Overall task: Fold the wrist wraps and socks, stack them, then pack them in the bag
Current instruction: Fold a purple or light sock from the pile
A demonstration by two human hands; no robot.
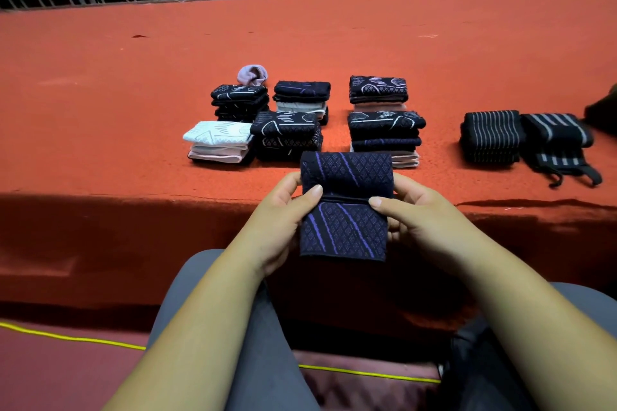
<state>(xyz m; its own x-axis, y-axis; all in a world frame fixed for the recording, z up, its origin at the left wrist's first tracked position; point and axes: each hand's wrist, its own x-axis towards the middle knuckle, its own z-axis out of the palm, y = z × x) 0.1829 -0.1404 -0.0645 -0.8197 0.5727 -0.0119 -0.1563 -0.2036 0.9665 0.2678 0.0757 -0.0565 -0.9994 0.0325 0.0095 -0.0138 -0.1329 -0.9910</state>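
Both hands — left hand (280,210), right hand (414,213) — pinch the folded sock (344,210) at its sides. It looks soft, light and floppy — best held at the fold.

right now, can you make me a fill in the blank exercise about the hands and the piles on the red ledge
Both the left hand and the right hand hold one dark sock with ____ stripes.
Of the sock stacks, the white-topped stack lies farthest ____.
The striped wrist wraps lie to the ____ of the sock stacks.
Missing words: purple; left; right.
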